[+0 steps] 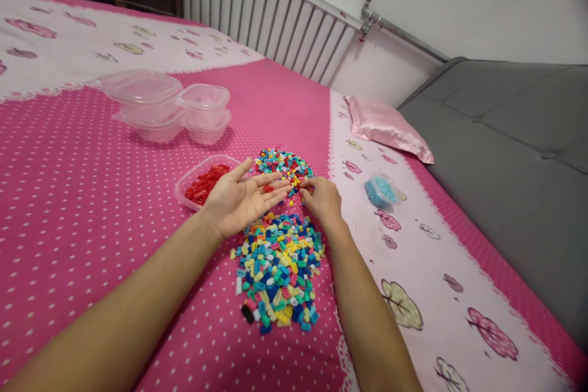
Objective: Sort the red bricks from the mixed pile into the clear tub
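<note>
Head view: on left hand [239, 202], palm up, fingers extended and open, small red bricks [267, 188] lying across them. At right hand [324, 199], fingertips bent together beside far mixed pile [280, 161]; cannot tell whether gripping anything. Beside left palm, clear tub [180, 195] with more red; nearer, larger mixed pile [280, 269].

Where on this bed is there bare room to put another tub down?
Bare dotted sheet lies left of the red-brick tub, and bare printed cloth right of the right forearm, nearer than the blue-brick tub. The middle is crowded: left hand, right hand, near brick pile, far brick pile. Clear tubs stand farther back.
</note>
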The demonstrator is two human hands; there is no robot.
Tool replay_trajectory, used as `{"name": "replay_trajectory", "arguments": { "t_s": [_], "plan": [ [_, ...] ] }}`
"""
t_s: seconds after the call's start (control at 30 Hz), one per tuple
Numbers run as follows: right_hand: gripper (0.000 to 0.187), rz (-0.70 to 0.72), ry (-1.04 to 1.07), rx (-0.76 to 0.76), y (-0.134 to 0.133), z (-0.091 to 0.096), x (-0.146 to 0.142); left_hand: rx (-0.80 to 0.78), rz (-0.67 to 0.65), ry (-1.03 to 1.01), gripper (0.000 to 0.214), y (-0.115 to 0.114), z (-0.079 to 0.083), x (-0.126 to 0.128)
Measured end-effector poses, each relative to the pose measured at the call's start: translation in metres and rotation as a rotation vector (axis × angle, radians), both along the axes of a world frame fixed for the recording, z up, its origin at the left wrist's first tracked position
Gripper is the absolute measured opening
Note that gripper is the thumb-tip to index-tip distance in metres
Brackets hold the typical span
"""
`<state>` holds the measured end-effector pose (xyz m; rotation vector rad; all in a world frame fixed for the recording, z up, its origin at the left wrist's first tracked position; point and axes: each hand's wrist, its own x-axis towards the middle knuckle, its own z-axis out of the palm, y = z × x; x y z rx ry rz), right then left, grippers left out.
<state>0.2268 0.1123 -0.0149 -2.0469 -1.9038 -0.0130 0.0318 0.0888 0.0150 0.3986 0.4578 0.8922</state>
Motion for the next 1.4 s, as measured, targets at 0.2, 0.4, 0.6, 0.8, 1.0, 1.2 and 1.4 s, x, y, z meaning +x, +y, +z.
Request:
{"name": "replay_trajectory", "arguments": {
  "t_s": [0.2,0.4,0.6,0.8,1.0,1.2,1.4],
  "plan": [
    [0.019,-0.063,0.072,0.026,0.002,0.004,0.017,-0.009,-0.008,-0.018,0.068,0.002,-0.002,-0.001],
    [0.019,-0.048,0.236,0.128,0.003,0.013,0.026,-0.019,-0.009,-0.027,0.069,0.002,-0.003,-0.001],
    [0.02,0.03,0.41,0.247,-0.002,0.024,0.022,-0.028,-0.001,-0.011,0.067,0.001,-0.001,0.0],
    [0.024,0.213,0.6,0.266,-0.011,0.035,0.005,-0.005,-0.019,-0.034,0.068,0.002,-0.005,-0.001],
    [0.021,0.38,0.653,0.262,-0.023,0.043,-0.012,-0.012,-0.015,-0.025,0.066,0.002,-0.004,-0.001],
    [0.017,0.45,0.615,0.251,-0.029,0.044,-0.023,0.023,-0.053,-0.08,0.067,0.003,-0.006,-0.001],
    [0.019,0.475,0.555,0.261,-0.028,0.042,-0.028,-0.008,-0.021,-0.081,0.064,0.002,-0.004,0.0]
  ]
}}
